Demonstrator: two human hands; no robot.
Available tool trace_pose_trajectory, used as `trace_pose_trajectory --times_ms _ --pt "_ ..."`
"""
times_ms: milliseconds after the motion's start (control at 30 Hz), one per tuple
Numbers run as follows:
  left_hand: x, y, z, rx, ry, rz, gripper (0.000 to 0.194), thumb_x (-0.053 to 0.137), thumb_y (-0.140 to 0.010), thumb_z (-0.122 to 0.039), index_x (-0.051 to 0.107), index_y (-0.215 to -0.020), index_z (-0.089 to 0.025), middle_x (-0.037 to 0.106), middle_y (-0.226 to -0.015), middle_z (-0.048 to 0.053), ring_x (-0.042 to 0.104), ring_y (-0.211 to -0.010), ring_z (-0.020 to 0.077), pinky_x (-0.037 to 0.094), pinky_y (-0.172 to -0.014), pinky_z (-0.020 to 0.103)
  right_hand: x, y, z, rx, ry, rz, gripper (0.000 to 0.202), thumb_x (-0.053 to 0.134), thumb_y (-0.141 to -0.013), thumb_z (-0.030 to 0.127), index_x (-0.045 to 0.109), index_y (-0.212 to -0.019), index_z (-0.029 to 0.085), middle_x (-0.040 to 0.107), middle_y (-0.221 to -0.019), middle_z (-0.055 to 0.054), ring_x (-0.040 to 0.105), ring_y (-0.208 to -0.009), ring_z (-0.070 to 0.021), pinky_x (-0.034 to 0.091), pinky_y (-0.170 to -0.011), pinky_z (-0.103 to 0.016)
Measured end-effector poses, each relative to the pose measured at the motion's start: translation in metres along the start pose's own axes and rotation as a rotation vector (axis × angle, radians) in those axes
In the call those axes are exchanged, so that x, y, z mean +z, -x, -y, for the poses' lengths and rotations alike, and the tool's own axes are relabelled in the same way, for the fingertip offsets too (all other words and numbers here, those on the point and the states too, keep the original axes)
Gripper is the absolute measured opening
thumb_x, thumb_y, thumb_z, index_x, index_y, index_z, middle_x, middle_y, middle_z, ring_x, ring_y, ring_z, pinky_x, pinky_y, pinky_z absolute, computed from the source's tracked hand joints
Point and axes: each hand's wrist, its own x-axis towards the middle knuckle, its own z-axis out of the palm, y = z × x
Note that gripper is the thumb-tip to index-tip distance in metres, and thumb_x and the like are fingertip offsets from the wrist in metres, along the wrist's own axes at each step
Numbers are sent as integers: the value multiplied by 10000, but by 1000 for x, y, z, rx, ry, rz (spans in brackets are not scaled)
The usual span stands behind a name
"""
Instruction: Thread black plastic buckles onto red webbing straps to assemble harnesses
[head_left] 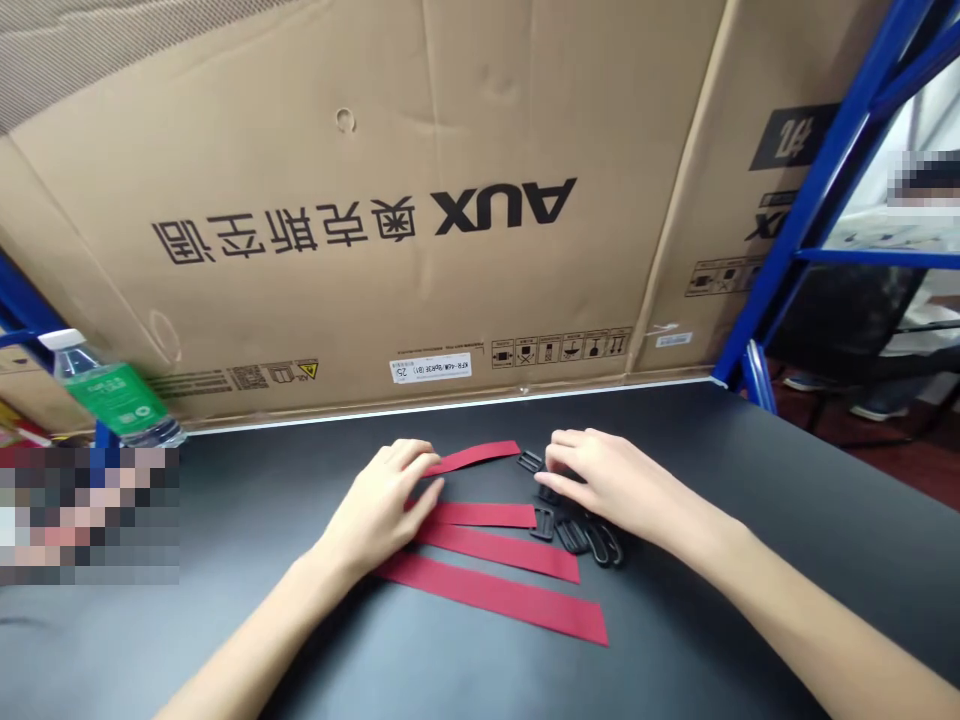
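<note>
Left hand (384,503) over red straps (499,553), right hand (606,472) at black buckles (573,536); fingers' grip unclear; best handle pieces singly.

Left hand (394,495) overlaps red straps (495,596), right hand (598,470) black buckles (573,536).

I'm getting a big cardboard panel (300,310) across the back, AUX print (487,210) upside down lol, white sticker (430,368) near its bottom edge. Blue metal frame (813,200) at right, white-capped water bottle (112,385) with a green label (120,400) over left.
</note>
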Motion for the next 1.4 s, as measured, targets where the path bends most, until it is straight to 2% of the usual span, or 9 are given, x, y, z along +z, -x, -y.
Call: trace_pose_trajectory --times_ms 200,433,667,767,900,1067,1167,1267,1400 --pt "8 6 -8 59 92 245 480 517 -956 -490 534 -1354 -222 489 -1479 115 438 -1363 309 420 -1086 482 -2 -1 -2 58 -16 76 280 529 -960 252 567 -689 192 639 -786 -27 596 -669 -178 398 -616 -273" --pt "3 2 -8 117 168 243 207 510 -988 -327 662 -1058 -204 675 -1202 78 615 -1119 240 481 -985 399 0 -2 -5 140 -278 120 324 506 -955 331 494 -655 209 611 -711 -6 551 -620 -163 375 -582 -257" --pt "3 1 -12 123 206 214 132 505 -988 -223 616 -920 -196 690 -1066 46 632 -961 196 486 -850 335 4 -2 -5 125 -342 125 274 540 -930 357 554 -701 207 609 -742 -4 549 -635 -159 387 -584 -261" --pt "2 -1 -15 220 81 133 286 378 -1029 -183 608 -859 -179 698 -938 36 620 -819 181 466 -746 317 6 -2 -3 70 -388 127 247 537 -935 342 600 -739 206 610 -766 -8 558 -641 -158 404 -588 -266" --pt "-1 -2 -18 215 -16 -139 353 328 -1040 -189 581 -794 -170 680 -825 31 560 -663 150 448 -643 276 9 -4 1 -47 -511 19 238 494 -961 338 664 -857 208 643 -916 -43 599 -766 -180 452 -694 -299" --pt "-5 1 -32 218 46 -410 277 427 -1005 -160 586 -779 -175 693 -792 23 584 -610 110 463 -590 230 18 -4 23 -89 -1025 19 313 584 -911 479 686 -1021 205 659 -987 -55 606 -841 -177 498 -769 -310" --pt "-3 2 -44 309 57 -436 239 442 -998 -147 600 -822 -176 709 -803 24 628 -617 105 480 -572 220 22 -3 41 -89 -1295 15 327 640 -868 508 699 -971 203 676 -928 -37 600 -790 -162 508 -750 -300" --pt "-1 3 -50 356 46 -454 173 455 -1001 -173 611 -926 -171 726 -852 48 659 -658 121 508 -593 230 18 -3 46 -19 -1396 -96 318 662 -855 489 710 -801 180 660 -811 -28 589 -735 -159 503 -716 -292" --pt "-2 3 -50 334 43 -399 187 437 -996 -164 613 -1058 -172 737 -946 79 681 -750 162 532 -659 282 0 -6 28 257 -1599 -379 325 679 -824 511 731 -852 191 681 -818 -21 585 -705 -145 504 -687 -265"
